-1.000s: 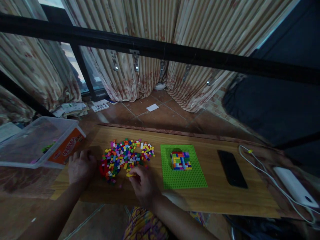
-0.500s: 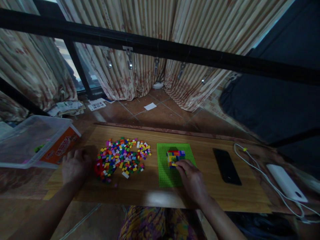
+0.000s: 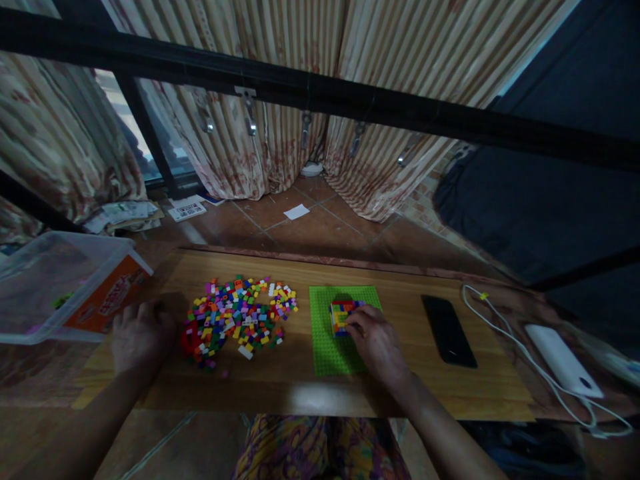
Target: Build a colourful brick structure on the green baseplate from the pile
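Right hand (image 3: 379, 343): pinched at multicoloured brick block (image 3: 340, 315) on green studded baseplate (image 3: 327, 361) | Left hand (image 3: 140, 337): half-curled on wooden worktop (image 3: 265, 390) near loose multicoloured plastic bricks (image 3: 239, 313) | Grasp, both: indeterminable

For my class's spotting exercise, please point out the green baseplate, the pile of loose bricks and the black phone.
Green baseplate (image 3: 333, 355), head view: bare studs on its lower part.
Pile of loose bricks (image 3: 234, 317), head view: middle of the heap.
Black phone (image 3: 449, 331), head view: middle of its dark face.
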### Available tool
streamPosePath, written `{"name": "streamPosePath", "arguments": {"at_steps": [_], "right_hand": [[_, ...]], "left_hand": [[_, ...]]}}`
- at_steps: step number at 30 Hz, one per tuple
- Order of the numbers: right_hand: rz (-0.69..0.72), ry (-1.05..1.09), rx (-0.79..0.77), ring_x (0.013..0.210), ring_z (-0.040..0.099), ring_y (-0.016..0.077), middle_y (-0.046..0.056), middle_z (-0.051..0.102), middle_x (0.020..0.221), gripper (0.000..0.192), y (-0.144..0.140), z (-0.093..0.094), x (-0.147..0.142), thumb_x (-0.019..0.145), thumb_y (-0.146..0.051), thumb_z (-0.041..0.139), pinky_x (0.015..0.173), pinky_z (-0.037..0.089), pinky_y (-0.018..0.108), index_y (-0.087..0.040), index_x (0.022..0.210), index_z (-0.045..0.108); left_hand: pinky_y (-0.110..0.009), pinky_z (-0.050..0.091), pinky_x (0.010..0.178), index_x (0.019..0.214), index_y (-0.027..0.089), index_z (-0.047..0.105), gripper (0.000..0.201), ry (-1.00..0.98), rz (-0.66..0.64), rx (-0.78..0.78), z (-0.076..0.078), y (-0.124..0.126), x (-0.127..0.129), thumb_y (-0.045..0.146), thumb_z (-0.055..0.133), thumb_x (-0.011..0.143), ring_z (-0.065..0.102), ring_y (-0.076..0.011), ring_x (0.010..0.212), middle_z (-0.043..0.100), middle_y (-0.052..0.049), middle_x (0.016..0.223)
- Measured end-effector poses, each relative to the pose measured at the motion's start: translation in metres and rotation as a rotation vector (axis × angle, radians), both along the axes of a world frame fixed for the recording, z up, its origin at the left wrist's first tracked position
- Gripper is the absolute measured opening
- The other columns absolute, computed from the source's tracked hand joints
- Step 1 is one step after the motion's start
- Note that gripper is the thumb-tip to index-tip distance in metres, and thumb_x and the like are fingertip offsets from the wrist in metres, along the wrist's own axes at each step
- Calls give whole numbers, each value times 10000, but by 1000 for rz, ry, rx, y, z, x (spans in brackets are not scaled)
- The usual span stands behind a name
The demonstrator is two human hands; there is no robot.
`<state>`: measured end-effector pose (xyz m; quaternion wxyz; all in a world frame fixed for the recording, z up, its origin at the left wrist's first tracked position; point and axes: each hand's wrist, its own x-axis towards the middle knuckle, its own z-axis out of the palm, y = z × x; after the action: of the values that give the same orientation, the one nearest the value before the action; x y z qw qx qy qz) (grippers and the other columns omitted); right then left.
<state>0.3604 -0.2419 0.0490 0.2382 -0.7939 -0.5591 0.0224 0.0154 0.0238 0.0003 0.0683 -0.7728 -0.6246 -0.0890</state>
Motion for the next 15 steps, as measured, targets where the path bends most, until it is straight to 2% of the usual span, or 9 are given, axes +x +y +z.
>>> {"name": "streamPosePath", "arguments": {"at_steps": [3,6,11,15], "right_hand": [[-10,32,26,858,579,200,43,611,873,124,-1,-3,0,857,-149,561,788,467,327,-203,768,628],[-39,69,87,900,591,210,58,626,945,79,-6,-7,1,844,-183,572,820,484,349,-207,873,643],[-181,112,189,1033,573,237,89,613,1094,264,-12,-13,-6,859,-304,577,918,474,407,-207,1103,610],[-302,133,233,1033,557,252,119,594,1121,413,-10,-17,-17,871,-386,564,910,473,435,-176,1225,545]], "left_hand": [[-418,425,905,1117,107,608,423,-15,-5,-2,1,-1,0,312,320,885,514,-309,1050,589,-169,1094],[-424,422,911,1102,98,612,417,-10,-21,12,1,-1,0,304,322,885,516,-310,1051,592,-175,1090],[-428,427,906,1085,106,615,414,-15,-40,25,0,-1,0,306,308,894,512,-311,1071,597,-168,1073],[-441,411,928,1085,90,612,432,-16,-35,13,0,-1,0,310,292,894,508,-318,1064,592,-181,1061]]}}
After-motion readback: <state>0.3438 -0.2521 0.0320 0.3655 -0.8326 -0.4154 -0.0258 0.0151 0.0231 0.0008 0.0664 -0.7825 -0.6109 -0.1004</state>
